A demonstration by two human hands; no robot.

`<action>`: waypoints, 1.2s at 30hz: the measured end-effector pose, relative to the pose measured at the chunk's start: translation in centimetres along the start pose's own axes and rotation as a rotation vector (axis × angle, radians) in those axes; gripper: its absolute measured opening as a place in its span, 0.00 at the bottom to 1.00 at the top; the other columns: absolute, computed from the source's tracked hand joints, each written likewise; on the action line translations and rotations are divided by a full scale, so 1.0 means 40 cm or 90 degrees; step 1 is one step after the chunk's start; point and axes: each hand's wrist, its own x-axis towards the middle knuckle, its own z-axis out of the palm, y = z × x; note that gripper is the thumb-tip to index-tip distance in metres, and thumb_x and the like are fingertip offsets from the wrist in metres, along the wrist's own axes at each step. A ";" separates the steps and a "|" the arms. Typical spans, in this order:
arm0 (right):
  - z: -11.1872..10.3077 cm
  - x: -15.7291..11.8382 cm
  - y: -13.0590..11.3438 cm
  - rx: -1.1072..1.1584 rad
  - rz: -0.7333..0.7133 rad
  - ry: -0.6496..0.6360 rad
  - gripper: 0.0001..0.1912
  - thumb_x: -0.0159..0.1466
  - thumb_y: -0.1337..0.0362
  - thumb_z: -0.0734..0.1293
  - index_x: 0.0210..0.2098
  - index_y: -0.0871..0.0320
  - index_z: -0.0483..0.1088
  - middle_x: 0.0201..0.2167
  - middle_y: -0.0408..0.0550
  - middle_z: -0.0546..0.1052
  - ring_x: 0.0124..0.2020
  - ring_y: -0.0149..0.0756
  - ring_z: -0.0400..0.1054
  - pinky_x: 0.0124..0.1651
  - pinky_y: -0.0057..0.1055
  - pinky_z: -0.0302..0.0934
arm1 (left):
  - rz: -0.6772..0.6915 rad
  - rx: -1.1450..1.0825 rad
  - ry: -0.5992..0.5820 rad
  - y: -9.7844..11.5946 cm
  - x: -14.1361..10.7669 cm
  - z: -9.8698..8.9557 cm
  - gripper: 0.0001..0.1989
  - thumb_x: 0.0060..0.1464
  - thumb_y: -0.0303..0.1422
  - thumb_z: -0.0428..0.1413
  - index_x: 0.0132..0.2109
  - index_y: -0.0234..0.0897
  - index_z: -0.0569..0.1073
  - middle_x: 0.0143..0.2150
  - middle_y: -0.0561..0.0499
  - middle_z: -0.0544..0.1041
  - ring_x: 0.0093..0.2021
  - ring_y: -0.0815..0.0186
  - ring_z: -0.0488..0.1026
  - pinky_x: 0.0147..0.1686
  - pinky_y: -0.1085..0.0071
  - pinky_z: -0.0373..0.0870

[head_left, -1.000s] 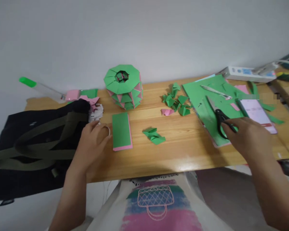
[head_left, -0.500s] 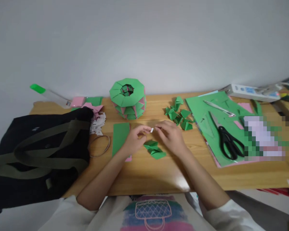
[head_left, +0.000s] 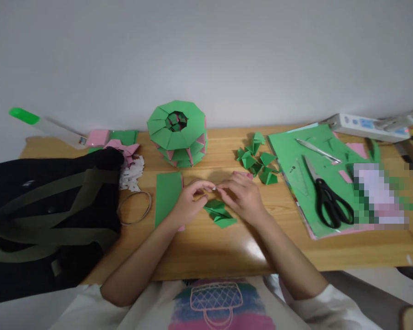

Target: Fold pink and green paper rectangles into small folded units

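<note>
A tiny white piece (head_left: 214, 188), paper or tape, sits between my fingertips over the middle of the table. My left hand (head_left: 190, 200) is closed in a pinch on it from the left. From the right, the fingertips of my right hand (head_left: 243, 196) pinch at the same piece. Just beneath, between the two hands, lies a folded green paper piece (head_left: 221, 214). Beside my left hand is a stack of green paper rectangles (head_left: 168, 195) with pink edges showing. A bit of pink paper (head_left: 244, 174) peeks out behind my right hand.
A green and pink folded paper lantern (head_left: 192, 119) stands at the back. Several folded green pieces (head_left: 261, 160) lie right of it. Black scissors (head_left: 330, 201) and a pen (head_left: 316, 150) rest on green sheets (head_left: 289, 149). A black bag (head_left: 72, 197) and a ring (head_left: 146, 208) are left.
My right fingertips have closed in to meet the left ones at the white piece, which now shows less. The camera view has shifted slightly.
</note>
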 end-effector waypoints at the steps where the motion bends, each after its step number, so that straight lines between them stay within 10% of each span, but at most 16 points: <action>1: -0.003 0.000 -0.003 0.000 0.000 -0.007 0.08 0.64 0.66 0.62 0.31 0.57 0.73 0.27 0.48 0.78 0.31 0.36 0.70 0.42 0.37 0.64 | -0.004 -0.007 0.001 0.001 0.000 -0.001 0.14 0.44 0.22 0.50 0.37 0.37 0.75 0.39 0.50 0.78 0.42 0.65 0.73 0.45 0.66 0.68; 8: -0.024 0.004 -0.020 0.240 0.111 -0.024 0.05 0.61 0.65 0.65 0.29 0.56 0.72 0.27 0.44 0.78 0.29 0.32 0.70 0.38 0.33 0.65 | -0.010 -0.078 -0.002 0.019 0.005 -0.009 0.11 0.42 0.23 0.50 0.30 0.37 0.76 0.43 0.49 0.78 0.49 0.63 0.72 0.49 0.66 0.66; 14: -0.079 -0.007 -0.039 0.416 0.213 0.016 0.06 0.59 0.63 0.69 0.27 0.56 0.71 0.26 0.41 0.77 0.30 0.32 0.70 0.45 0.36 0.65 | 0.039 -0.028 0.007 0.060 -0.026 -0.023 0.18 0.47 0.23 0.52 0.47 0.37 0.74 0.45 0.48 0.78 0.45 0.63 0.73 0.44 0.66 0.68; 17: -0.107 -0.033 -0.060 0.315 0.208 -0.021 0.02 0.62 0.65 0.66 0.34 0.55 0.71 0.30 0.43 0.76 0.34 0.32 0.71 0.47 0.35 0.65 | 0.223 0.236 0.027 0.068 -0.081 -0.041 0.14 0.53 0.22 0.51 0.45 0.36 0.73 0.44 0.46 0.77 0.46 0.63 0.72 0.47 0.64 0.68; 23: -0.091 -0.120 -0.079 0.086 0.180 -0.161 0.30 0.60 0.66 0.67 0.60 0.54 0.55 0.42 0.51 0.75 0.42 0.41 0.72 0.44 0.39 0.68 | 0.451 0.604 -0.221 0.034 -0.182 -0.039 0.14 0.58 0.26 0.50 0.50 0.33 0.72 0.52 0.40 0.75 0.53 0.55 0.70 0.50 0.59 0.67; 36: -0.019 -0.134 -0.025 -0.015 0.141 -0.070 0.28 0.61 0.73 0.60 0.60 0.56 0.56 0.34 0.50 0.78 0.33 0.40 0.74 0.37 0.39 0.69 | 0.329 0.714 -0.204 -0.001 -0.158 0.005 0.20 0.55 0.37 0.57 0.54 0.34 0.68 0.65 0.34 0.60 0.64 0.49 0.59 0.53 0.54 0.68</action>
